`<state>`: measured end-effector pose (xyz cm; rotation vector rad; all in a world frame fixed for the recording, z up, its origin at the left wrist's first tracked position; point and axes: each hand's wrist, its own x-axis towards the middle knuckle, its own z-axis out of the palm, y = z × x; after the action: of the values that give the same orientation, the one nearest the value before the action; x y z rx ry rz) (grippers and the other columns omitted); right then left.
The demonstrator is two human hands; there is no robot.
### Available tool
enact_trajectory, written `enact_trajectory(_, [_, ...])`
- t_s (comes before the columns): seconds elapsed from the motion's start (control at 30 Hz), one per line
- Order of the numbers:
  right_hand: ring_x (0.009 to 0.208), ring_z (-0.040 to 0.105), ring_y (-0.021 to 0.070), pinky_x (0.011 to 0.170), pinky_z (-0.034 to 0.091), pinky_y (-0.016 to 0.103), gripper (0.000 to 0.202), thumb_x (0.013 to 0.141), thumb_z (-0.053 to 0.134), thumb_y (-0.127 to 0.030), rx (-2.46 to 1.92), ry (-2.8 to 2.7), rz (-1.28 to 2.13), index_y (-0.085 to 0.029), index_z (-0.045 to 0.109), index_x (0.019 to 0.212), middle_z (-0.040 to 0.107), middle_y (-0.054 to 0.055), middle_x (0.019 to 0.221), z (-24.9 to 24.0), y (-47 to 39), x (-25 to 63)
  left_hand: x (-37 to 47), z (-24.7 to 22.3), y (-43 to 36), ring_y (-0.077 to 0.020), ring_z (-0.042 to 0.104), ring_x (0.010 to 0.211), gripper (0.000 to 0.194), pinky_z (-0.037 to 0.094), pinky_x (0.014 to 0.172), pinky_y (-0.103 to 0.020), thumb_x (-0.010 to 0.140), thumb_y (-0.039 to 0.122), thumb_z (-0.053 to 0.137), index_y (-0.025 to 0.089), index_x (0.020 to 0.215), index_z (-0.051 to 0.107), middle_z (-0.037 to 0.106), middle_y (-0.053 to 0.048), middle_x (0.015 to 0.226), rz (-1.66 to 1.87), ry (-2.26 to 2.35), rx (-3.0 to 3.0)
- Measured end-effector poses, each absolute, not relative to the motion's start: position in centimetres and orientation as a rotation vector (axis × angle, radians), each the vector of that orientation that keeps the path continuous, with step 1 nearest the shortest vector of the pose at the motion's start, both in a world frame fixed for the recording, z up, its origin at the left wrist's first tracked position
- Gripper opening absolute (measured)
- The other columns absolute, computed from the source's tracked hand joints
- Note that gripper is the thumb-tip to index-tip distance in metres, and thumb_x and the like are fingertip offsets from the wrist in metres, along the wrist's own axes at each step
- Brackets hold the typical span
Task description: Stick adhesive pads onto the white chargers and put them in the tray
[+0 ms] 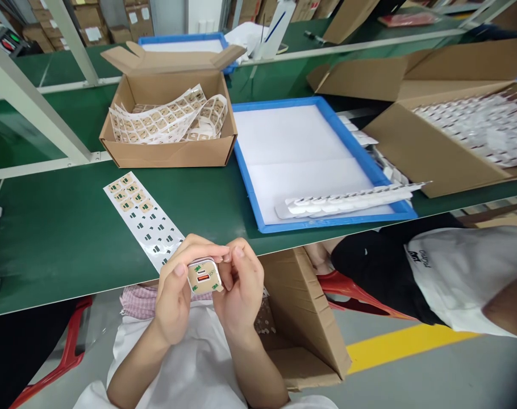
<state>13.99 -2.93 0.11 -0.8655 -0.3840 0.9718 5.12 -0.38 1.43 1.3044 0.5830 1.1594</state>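
Observation:
My left hand (175,284) is closed around a small white charger (192,291), thumb on one side and fingers over the top. The charger's end face is turned up toward me, showing a red-lined USB slot and a smaller port. A beige sticker (209,280) with green marks covers that face, a small tab jutting at its lower right corner. My right hand (240,284) is beside the charger, its thumb and fingers pinched together; what they hold, if anything, is hidden. Behind my left hand a sticker sheet (156,232) lies on the green table (62,227), with several beige stickers at its far end.
An open carton (169,154) of sticker sheets stands behind. To its right is a blue-rimmed white tray (301,136) with a row of white pieces (344,201). A large carton (446,147) of white parts, a box below (309,318) and a seated person (446,272) are rightward.

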Motion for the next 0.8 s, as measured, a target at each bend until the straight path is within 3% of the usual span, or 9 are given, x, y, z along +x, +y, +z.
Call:
enact_trajectory(0.07, [0.039, 0.014, 0.0057, 0.039, 0.021, 0.018, 0.045, 0.097, 0.069, -0.048, -0.851, -0.369, 0.981, -0.022, 0.049, 0.065, 0.028, -0.012, 0.044, 0.0, -2.9, 13.8, 5.1, 1.2, -0.3, -0.0217, 0.068, 0.094, 0.041, 0.056, 0.083, -0.032, 0.109, 0.045, 0.046, 0.025, 0.108, 0.082, 0.072, -0.007, 0.099, 1.161, 0.608, 1.328])
enact_trajectory(0.23, [0.040, 0.019, 0.0058, 0.040, 0.020, 0.019, 0.044, 0.095, 0.072, -0.049, -0.782, -0.327, 1.053, -0.022, 0.051, 0.067, 0.029, -0.013, 0.046, -0.2, -2.4, 12.3, 4.3, -0.4, 0.0, -0.0149, 0.063, 0.080, 0.011, 0.049, 0.057, -0.020, 0.100, 0.034, 0.069, 0.024, 0.103, 0.073, 0.066, -0.002, 0.093, 1.271, 0.732, 1.234])
enact_trajectory(0.37, [0.044, 0.028, 0.0061, 0.047, 0.030, 0.021, 0.048, 0.090, 0.076, -0.057, -0.782, -0.336, 1.141, -0.022, 0.052, 0.068, 0.036, -0.012, 0.048, -0.7, -1.5, 10.8, 2.7, -1.6, 1.2, -0.0170, 0.067, 0.089, 0.022, 0.054, 0.064, -0.020, 0.089, 0.032, 0.083, 0.021, 0.102, 0.069, 0.066, -0.001, 0.090, 1.335, 0.876, 1.230])
enact_trajectory(0.53, [0.046, 0.043, 0.0087, 0.052, 0.036, 0.024, 0.054, 0.079, 0.080, -0.070, -0.858, -0.398, 1.344, -0.023, 0.054, 0.071, 0.050, -0.009, 0.050, -2.3, -0.4, 10.3, 1.1, -2.1, 2.9, -0.0204, 0.069, 0.088, 0.042, 0.055, 0.057, -0.023, 0.072, 0.026, 0.094, 0.023, 0.105, 0.067, 0.068, 0.000, 0.090, 1.428, 0.929, 1.189])
enact_trajectory(0.67, [0.057, 0.055, 0.0116, 0.056, 0.042, 0.025, 0.066, 0.057, 0.090, -0.077, -0.787, -0.279, 1.595, -0.024, 0.059, 0.081, 0.061, -0.006, 0.067, -3.3, 0.2, 10.5, 0.5, -2.5, 3.5, -0.0253, 0.071, 0.095, 0.048, 0.063, 0.081, -0.039, 0.063, 0.014, 0.091, 0.026, 0.104, 0.069, 0.072, -0.001, 0.103, 1.472, 0.925, 1.416])
enact_trajectory(0.8, [0.073, 0.056, 0.0100, 0.064, 0.043, 0.021, 0.066, 0.045, 0.103, -0.062, -0.680, -0.081, 1.644, -0.019, 0.072, 0.086, 0.063, -0.002, 0.082, -3.1, 0.9, 11.6, 0.7, -3.1, 4.0, -0.0295, 0.072, 0.098, 0.035, 0.053, 0.113, -0.056, 0.066, 0.020, 0.089, 0.028, 0.097, 0.075, 0.073, -0.002, 0.102, 1.410, 0.881, 1.800])
